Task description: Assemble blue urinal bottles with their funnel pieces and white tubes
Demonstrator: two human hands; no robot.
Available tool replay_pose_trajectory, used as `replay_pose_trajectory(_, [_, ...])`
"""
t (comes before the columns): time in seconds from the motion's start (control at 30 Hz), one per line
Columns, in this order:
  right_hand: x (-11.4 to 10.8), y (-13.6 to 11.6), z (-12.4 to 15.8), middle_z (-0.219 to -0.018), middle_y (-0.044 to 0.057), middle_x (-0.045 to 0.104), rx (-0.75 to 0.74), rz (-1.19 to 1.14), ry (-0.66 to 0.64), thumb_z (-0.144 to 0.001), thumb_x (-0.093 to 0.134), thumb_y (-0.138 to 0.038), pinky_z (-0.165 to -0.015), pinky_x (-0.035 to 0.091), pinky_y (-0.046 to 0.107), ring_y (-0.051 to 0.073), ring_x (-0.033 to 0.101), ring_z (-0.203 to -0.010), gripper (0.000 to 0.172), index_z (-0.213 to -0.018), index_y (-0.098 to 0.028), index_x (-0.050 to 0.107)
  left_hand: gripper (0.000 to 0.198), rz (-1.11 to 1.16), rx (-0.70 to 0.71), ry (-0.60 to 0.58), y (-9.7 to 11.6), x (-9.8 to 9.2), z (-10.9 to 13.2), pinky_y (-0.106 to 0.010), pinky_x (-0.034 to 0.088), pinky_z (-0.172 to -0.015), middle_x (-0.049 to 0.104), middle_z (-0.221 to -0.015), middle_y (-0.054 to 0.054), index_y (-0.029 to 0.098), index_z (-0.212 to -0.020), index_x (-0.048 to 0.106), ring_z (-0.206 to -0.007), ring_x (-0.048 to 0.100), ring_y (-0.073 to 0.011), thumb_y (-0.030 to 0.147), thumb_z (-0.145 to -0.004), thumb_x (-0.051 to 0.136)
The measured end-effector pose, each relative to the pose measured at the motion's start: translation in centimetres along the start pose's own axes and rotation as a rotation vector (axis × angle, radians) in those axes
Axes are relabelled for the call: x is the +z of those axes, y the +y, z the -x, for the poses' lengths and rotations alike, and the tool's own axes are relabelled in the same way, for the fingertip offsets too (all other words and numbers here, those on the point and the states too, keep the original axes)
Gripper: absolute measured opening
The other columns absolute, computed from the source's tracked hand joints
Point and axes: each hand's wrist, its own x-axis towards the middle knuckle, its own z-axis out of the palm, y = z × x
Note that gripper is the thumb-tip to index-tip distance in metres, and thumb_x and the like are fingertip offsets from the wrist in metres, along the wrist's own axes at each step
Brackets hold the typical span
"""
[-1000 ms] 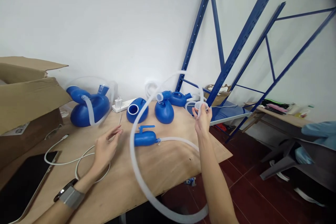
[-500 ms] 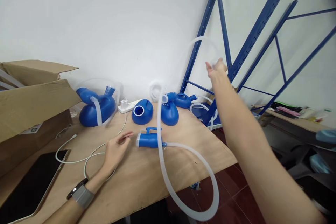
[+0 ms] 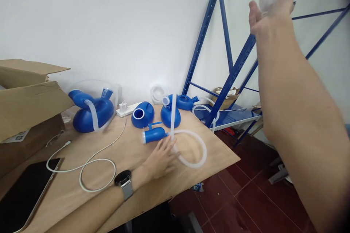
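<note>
My right hand (image 3: 270,7) is raised high at the upper right, closed on the end of a translucent white hose (image 3: 191,164). The hose drops to the wooden table (image 3: 136,189), loops there and joins a small blue plastic bottle (image 3: 153,135) lying on its side. My left hand (image 3: 162,158), with a watch on its wrist, lies flat on the table with fingers stretched out, touching the hose just right of the bottle.
Several larger blue plastic vessels (image 3: 91,111) with hoses stand at the back of the table beside a white power strip (image 3: 128,109). A white cable (image 3: 90,160), a dark tablet (image 3: 22,196) and a cardboard box (image 3: 27,94) are at left. Blue shelf frames (image 3: 232,72) lean at right.
My right hand has lifted the hose end from chest height to high overhead, pulling the loop up onto the table. My left hand slid right to the hose beside the bottle.
</note>
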Motion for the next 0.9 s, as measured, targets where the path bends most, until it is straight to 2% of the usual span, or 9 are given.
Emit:
replay_pose_trajectory(0.1, [1.4, -2.5, 3.7, -0.138, 0.003, 0.068, 0.083, -0.060, 0.164, -0.084, 0.050, -0.052, -0.065, 0.049, 0.018, 0.012, 0.078, -0.102, 0.044, -0.052, -0.027, 0.034, 0.051, 0.084, -0.123, 0.068, -1.5, 1.6, -4.2, -0.071, 0.022, -0.127, 0.016, -0.177, -0.023, 0.019, -0.153, 0.058, -0.164, 0.009, -0.0461, 0.034, -0.105, 0.053])
replay_pose_trajectory(0.2, [3.9, -1.8, 8.8, -0.099, -0.002, 0.077, -0.130, -0.116, 0.014, -0.084, 0.069, -0.046, -0.069, 0.052, 0.023, 0.011, 0.078, -0.086, 0.028, -0.082, -0.028, 0.048, 0.056, 0.264, -0.206, 0.122, -2.1, 3.0, -7.7, -0.071, 0.021, -0.128, 0.015, -0.178, -0.022, 0.013, -0.155, 0.054, -0.165, 0.007, -0.0446, 0.020, -0.100, 0.050])
replay_pose_trajectory(0.3, [7.1, 2.5, 16.0, -0.088, -0.003, 0.072, -0.136, -0.086, -0.193, -0.084, 0.080, -0.043, -0.052, 0.044, 0.019, 0.010, 0.071, -0.068, 0.043, -0.090, -0.029, 0.040, 0.058, 0.364, -0.160, 0.118, -2.1, 3.4, -9.1, -0.056, 0.031, -0.129, 0.024, -0.177, -0.018, 0.014, -0.154, 0.056, -0.163, 0.026, -0.0354, 0.014, -0.097, 0.046])
replay_pose_trajectory(0.4, [9.4, 8.7, 24.8, -0.098, 0.000, 0.069, 0.087, -0.219, -0.386, -0.074, 0.089, -0.057, -0.058, 0.055, 0.022, 0.015, 0.074, -0.078, 0.061, -0.101, -0.028, 0.042, 0.049, 0.455, -0.143, 0.129, -2.5, 2.3, -7.4, -0.042, 0.048, -0.119, 0.056, -0.160, -0.014, 0.018, -0.142, 0.068, -0.145, 0.057, -0.0262, 0.018, -0.098, 0.046])
replay_pose_trajectory(0.5, [10.5, 14.3, 32.5, -0.107, 0.001, 0.067, 0.345, -0.316, -0.482, -0.070, 0.088, -0.065, -0.064, 0.060, 0.024, 0.017, 0.076, -0.087, 0.068, -0.108, -0.028, 0.044, 0.039, 0.521, -0.208, 0.147, -3.4, -0.5, -2.9, -0.033, 0.063, -0.087, 0.083, -0.104, -0.010, 0.017, -0.118, 0.078, -0.093, 0.079, -0.0213, 0.025, -0.102, 0.044])
replay_pose_trajectory(0.63, [11.0, 19.3, 37.6, -0.101, -0.001, 0.065, 0.556, -0.415, -0.528, -0.067, 0.091, -0.062, -0.060, 0.060, 0.022, 0.017, 0.077, -0.081, 0.070, -0.110, -0.027, 0.048, 0.039, 0.545, -0.418, 0.339, -4.5, -6.6, 3.1, -0.027, 0.057, -0.061, 0.077, -0.075, -0.004, 0.017, -0.110, 0.076, -0.061, 0.072, -0.0168, 0.033, -0.104, 0.042])
replay_pose_trajectory(0.7, [11.2, 20.9, 38.5, -0.097, -0.001, 0.067, 0.618, -0.438, -0.580, -0.064, 0.092, -0.063, -0.058, 0.059, 0.023, 0.018, 0.077, -0.079, 0.073, -0.111, -0.027, 0.050, 0.032, 0.422, -0.569, 0.589, -5.2, -9.8, 4.3, -0.029, 0.057, -0.064, 0.076, -0.078, -0.003, 0.018, -0.111, 0.074, -0.063, 0.071, -0.0171, 0.040, -0.100, 0.053])
replay_pose_trajectory(0.77, [11.2, 22.0, 39.1, -0.095, 0.001, 0.070, 0.641, -0.428, -0.666, -0.063, 0.091, -0.067, -0.060, 0.059, 0.024, 0.020, 0.077, -0.081, 0.075, -0.112, -0.026, 0.052, 0.052, 0.339, -0.704, 0.757, -6.3, -12.3, 4.0, -0.033, 0.060, -0.072, 0.077, -0.099, -0.008, 0.017, -0.131, 0.065, -0.081, 0.074, -0.0219, 0.050, -0.090, 0.069])
replay_pose_trajectory(0.9, [11.0, 23.2, 40.0, -0.094, 0.002, 0.073, 0.621, -0.365, -0.886, -0.069, 0.085, -0.074, -0.072, 0.061, 0.030, 0.022, 0.075, -0.088, 0.073, -0.115, -0.026, 0.056, 0.102, 0.661, -0.777, 0.735, -9.2, -14.9, 2.2, -0.042, 0.062, -0.090, 0.064, -0.138, -0.018, 0.021, -0.158, 0.039, -0.117, 0.071, -0.0303, 0.060, -0.075, 0.083])
